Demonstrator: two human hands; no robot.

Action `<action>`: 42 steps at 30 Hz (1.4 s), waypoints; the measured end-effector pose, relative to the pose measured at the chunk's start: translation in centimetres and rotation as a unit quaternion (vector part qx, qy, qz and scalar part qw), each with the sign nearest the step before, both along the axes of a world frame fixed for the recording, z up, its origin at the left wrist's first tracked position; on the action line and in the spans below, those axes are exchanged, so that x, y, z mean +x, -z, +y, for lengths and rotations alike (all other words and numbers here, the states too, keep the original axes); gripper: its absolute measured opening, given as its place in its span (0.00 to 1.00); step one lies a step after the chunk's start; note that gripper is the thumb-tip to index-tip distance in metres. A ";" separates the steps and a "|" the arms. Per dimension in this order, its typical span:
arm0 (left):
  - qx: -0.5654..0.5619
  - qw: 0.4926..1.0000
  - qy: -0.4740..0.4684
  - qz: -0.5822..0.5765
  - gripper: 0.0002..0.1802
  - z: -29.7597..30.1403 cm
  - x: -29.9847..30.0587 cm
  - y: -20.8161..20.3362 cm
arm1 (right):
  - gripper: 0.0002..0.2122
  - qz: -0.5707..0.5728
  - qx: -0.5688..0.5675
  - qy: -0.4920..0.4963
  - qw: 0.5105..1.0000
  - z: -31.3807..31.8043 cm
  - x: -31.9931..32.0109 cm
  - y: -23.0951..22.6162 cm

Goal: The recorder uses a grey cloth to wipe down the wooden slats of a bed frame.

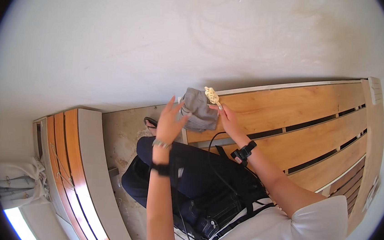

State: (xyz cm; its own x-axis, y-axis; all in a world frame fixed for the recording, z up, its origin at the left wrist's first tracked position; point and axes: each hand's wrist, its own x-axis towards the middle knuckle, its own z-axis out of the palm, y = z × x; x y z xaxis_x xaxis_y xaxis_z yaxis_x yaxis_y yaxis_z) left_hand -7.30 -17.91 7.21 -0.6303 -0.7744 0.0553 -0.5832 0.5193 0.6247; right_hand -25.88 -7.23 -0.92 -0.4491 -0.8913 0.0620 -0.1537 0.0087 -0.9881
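My right hand [228, 119] is closed around the pale handle of a small cream-coloured thing with dark flecks [211, 95]. Its knobbly head points up and to the left; I cannot make out its exact kind. Just behind it, a grey cloth [196, 113] lies crumpled over the left end of the slatted wooden bed [271, 104]. Raised beside the cloth's left side, my left hand [171, 120] has its fingers spread and holds nothing. Whether its fingertips touch the cloth is unclear.
A white wall [130, 46] runs along the far side. At the left stands another slatted wooden piece [81, 156] with a hanger on it, a bundled curtain [22, 180] and a bright window [20, 224]. Dark cables [210, 156] cross my lap.
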 end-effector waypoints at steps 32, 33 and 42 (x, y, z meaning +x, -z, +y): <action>-0.085 0.899 0.294 -0.313 0.38 5.4 -16.9 6.5 | 0.14 0.043 0.132 0.099 0.985 10.1 -8.6 6.6; -0.085 0.897 0.281 -0.331 0.38 5.1 -14.8 5.7 | 0.14 0.084 0.112 0.066 0.988 9.3 -7.3 5.7; -0.127 0.922 0.181 -0.319 0.42 3.0 -7.7 4.7 | 0.10 0.108 -0.010 -0.071 0.992 0.5 -4.8 3.6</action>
State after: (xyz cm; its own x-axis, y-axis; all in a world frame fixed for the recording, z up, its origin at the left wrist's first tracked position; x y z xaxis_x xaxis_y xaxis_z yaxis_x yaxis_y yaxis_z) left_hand -15.03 -14.96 2.48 -0.8119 -0.5199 -0.2657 -0.5496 0.8341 0.0472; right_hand -30.67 -6.78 -4.47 -0.2939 -0.9422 0.1610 -0.3591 -0.0472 -0.9321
